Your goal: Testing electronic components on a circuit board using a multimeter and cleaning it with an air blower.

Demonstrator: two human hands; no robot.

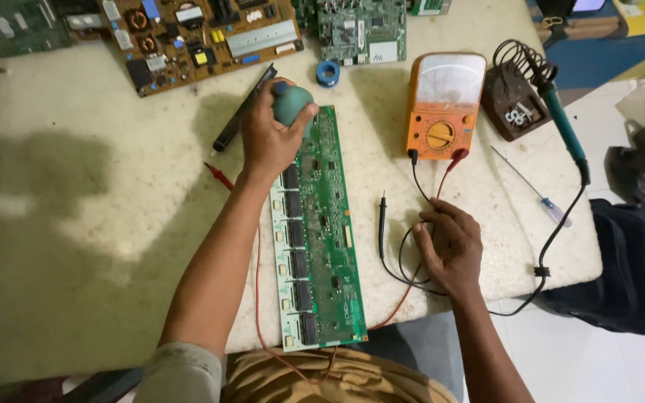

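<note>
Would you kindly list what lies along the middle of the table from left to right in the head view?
Red probe → left hand → long green circuit board → black probe → right hand → screwdriver
</note>
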